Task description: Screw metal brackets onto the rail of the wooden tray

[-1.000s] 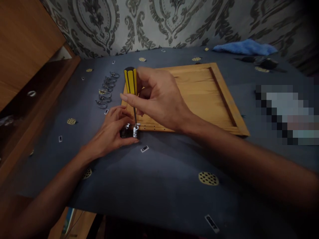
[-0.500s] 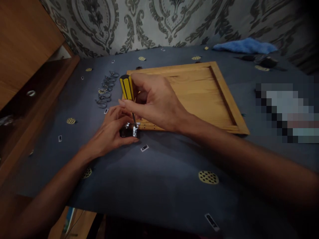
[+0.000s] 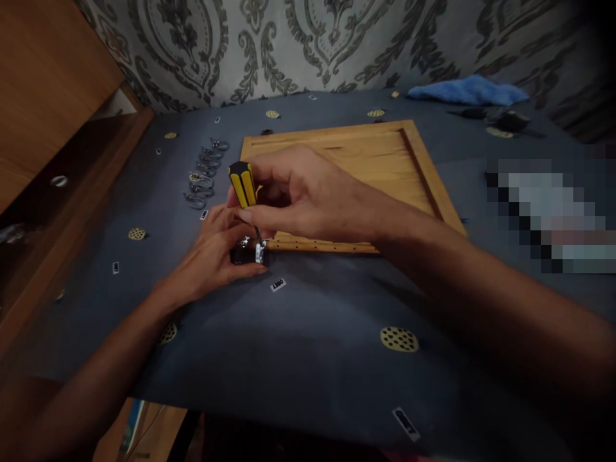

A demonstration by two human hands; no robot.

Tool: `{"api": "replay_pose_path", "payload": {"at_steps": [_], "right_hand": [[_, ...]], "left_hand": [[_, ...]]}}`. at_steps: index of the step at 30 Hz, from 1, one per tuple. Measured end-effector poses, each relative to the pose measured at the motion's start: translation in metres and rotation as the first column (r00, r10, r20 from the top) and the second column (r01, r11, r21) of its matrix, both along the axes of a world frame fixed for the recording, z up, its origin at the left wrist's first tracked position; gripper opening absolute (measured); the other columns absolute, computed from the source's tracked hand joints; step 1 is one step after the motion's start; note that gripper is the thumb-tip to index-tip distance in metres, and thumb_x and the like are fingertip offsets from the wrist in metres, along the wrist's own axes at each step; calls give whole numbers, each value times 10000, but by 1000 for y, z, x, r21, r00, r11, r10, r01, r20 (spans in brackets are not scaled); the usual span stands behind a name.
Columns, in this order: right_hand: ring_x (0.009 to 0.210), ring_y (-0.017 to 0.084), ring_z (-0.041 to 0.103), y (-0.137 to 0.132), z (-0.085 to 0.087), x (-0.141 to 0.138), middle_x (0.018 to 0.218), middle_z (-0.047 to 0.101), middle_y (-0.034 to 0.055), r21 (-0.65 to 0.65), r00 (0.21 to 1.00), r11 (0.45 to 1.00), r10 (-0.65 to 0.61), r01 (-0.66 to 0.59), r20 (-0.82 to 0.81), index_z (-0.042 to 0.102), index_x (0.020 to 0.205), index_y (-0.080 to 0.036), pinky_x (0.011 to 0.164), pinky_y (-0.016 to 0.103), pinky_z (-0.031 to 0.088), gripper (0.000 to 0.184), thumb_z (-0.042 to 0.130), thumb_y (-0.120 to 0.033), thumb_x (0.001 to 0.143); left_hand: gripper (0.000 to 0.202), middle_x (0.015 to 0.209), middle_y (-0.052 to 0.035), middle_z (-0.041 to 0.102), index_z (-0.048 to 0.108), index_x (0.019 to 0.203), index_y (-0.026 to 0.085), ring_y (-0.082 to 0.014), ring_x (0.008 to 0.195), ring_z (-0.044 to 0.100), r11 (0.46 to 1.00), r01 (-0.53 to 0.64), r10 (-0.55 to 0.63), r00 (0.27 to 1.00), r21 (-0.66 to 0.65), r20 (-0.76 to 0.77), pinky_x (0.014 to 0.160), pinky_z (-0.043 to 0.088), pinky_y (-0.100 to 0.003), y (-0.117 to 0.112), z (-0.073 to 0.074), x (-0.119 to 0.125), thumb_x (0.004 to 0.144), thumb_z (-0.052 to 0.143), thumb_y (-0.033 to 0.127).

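My right hand point(image 3: 298, 196) grips a yellow and black screwdriver point(image 3: 242, 183), its handle up and slightly tilted. The shaft runs down to a small shiny metal clamp point(image 3: 260, 252). At the near left corner of a framed wooden board point(image 3: 332, 246), my left hand point(image 3: 219, 247) curls its thumb and fingers around that clamp. The fingers hide part of the clamp and the board's corner. Small dark holes line the board's near edge. Further left lie several similar metal clamps point(image 3: 199, 186) in a row, shaped like loops.
A dark blue patterned cloth point(image 3: 308, 372) covers the table. At the far right lie a blue rag point(image 3: 469, 91) and a dark tool point(image 3: 510, 120) that I cannot make out. A blurred-out flat object point(image 3: 553, 215) is at the right. A wooden cabinet point(image 3: 52, 83) borders the left side.
My right hand and the screwdriver handle have shifted slightly down and toward me, and the wrist has turned. My left hand stays at the clamp.
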State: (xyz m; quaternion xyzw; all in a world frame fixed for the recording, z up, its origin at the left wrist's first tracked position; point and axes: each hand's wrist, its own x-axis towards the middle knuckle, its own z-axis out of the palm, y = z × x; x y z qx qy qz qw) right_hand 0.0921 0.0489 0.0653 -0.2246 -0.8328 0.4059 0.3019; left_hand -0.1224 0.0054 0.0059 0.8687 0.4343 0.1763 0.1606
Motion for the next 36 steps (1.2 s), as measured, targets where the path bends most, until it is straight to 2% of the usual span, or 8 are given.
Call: {"api": "replay_pose_path", "payload": {"at_steps": [6,12,15,18,23,31,34,36], "right_hand": [[761,101,535,-2,-5,-5,755,559,-30,37,999,999,-36,37,-22,494,710,-174,677,228,445,299,686,-175,940],[668,78,401,-3,-20,-20,698,387,-60,5,975,996,-87,90,-202,350,691,-203,557,207,322,453,745,-204,911],[636,80,328,-2,-24,-28,707,352,-66,25,971,994,-95,102,-219,341,702,-213,555,240,285,443,725,-218,923],[661,94,344,1,-23,-33,715,363,-67,74,977,990,-103,118,-189,359,716,-218,597,266,294,407,712,-221,917],[663,99,367,8,-22,-39,714,386,-67,115,983,988,-82,102,-163,367,722,-224,621,289,293,393,699,-272,926],[666,85,343,5,-15,-31,712,377,-64,32,985,994,-99,104,-140,334,679,-216,609,260,307,453,726,-187,904],[694,83,410,5,-8,-24,726,442,-56,12,993,996,-91,92,-77,408,703,-188,629,233,363,358,703,-108,890],[711,86,454,6,-5,-19,733,486,-50,15,998,998,-56,57,-40,470,737,-173,642,223,402,278,676,-92,905]], "left_hand": [[375,1163,-86,628,712,1068,220,-345,1206,542,1000,4,-4,1000,2,-9,1094,463,-543,-1,2,1,920,723,564],[424,1145,-103,644,722,1068,189,-380,1221,540,999,-41,41,999,-20,-31,1074,463,-546,-2,-1,-1,923,693,587],[465,1056,-96,665,724,1033,179,-375,1140,579,996,-64,61,997,-64,-44,1011,496,-536,-3,-1,-1,906,692,624],[470,1033,-101,672,715,990,172,-390,1152,582,994,-80,78,997,-79,-29,1013,497,-550,-3,-1,0,899,696,633],[446,1092,-108,681,710,1028,182,-432,1260,542,996,-71,68,996,-61,-54,1063,474,-585,-2,-3,-1,899,703,609],[476,1327,-131,634,717,1172,198,-407,1322,524,998,-57,57,996,-3,-75,1132,446,-608,-3,-5,-3,903,727,590],[537,1394,-128,605,675,1285,194,-383,1353,493,1000,-15,17,997,28,-73,1149,435,-588,-2,-4,-3,922,714,588],[540,1365,-128,617,683,1258,183,-377,1348,490,999,1,2,998,42,-70,1156,429,-572,-1,-3,-3,913,722,598]]}}
